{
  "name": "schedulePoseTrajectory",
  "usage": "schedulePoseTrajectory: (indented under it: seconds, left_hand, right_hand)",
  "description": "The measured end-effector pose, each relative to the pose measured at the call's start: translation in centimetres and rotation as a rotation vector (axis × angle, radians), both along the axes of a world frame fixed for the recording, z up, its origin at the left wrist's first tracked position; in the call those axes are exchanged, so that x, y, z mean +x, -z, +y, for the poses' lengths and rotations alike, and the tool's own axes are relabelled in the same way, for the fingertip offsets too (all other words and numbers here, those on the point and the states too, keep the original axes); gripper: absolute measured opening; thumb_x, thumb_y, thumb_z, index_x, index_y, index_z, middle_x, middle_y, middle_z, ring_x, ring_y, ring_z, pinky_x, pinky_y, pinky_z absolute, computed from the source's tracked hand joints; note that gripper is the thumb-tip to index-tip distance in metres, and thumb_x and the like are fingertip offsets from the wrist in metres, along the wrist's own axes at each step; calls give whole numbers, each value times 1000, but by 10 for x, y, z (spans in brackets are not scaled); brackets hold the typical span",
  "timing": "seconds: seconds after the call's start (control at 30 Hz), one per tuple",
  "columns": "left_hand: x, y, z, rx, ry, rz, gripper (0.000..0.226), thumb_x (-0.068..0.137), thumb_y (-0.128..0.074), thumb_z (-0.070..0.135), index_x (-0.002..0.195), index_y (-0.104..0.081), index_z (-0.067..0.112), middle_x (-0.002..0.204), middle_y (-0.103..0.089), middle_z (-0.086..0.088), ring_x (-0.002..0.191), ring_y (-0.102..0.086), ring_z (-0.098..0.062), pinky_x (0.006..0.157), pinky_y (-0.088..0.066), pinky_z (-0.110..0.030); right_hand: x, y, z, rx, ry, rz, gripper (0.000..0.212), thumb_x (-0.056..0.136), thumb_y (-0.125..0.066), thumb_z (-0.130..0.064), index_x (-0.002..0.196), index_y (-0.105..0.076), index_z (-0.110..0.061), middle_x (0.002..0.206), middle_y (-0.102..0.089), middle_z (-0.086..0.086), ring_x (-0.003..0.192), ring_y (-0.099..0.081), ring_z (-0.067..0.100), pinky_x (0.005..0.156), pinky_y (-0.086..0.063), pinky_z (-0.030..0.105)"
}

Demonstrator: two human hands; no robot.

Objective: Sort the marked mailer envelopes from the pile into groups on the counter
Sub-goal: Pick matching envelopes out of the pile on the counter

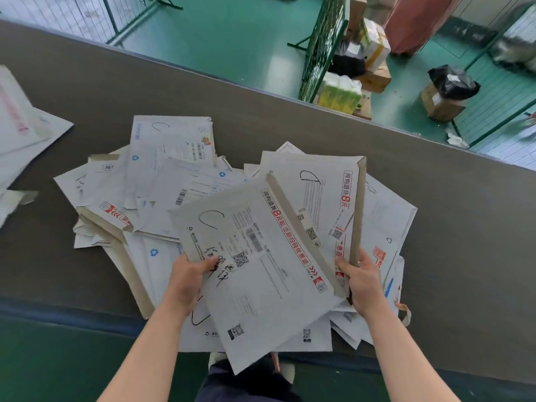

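Your left hand (188, 281) pinches a white envelope (255, 274) with red print and a black "C"; your right hand (362, 282) grips another envelope (327, 198), similarly marked.

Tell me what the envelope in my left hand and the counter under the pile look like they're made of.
Envelope held by the left hand: likely matte white paperboard, since it stays flat and a brown kraft flap shows. Counter: dull dark grey-brown surface without glare, perhaps rubber or laminate; the picture cannot settle which.
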State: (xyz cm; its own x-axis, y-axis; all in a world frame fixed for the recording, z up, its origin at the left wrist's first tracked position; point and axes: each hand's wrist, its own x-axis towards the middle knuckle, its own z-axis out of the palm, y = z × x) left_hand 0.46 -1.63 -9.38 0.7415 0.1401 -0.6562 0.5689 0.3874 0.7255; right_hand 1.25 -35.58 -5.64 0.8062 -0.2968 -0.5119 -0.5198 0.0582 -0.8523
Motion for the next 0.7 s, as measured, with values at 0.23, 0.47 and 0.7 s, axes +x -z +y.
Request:
schedulePoseTrajectory:
  seconds: [0.23,0.47,0.7]
  left_hand:
    - [-18,-12,20,-122,1,0,32,98,-53,-9,125,-63,5,119,-73,-21,110,-70,-41,92,-56,-59]
    - [-56,-9,9,-21,-36,30,32,98,-53,-9,127,-63,3,121,-72,-22,114,-68,-44,99,-51,-65]
    - [-84,-29,-8,343,-180,68,28,97,-55,-11,113,-65,10,105,-72,-15,89,-69,-30,74,-57,-39]
  right_hand:
    - [-8,-6,20,131,-266,93,39,99,-54,8,131,-63,-13,114,-76,16,102,-75,36,82,-64,47]
    - [-9,-10,12,9,-498,182,17,103,-60,-13,114,-73,-15,104,-77,15,85,-75,26,70,-61,36]
    - [45,19,-51,-811,-551,188,87,84,-72,-61,154,-40,-20,159,-41,6,143,-42,33,116,-37,54]
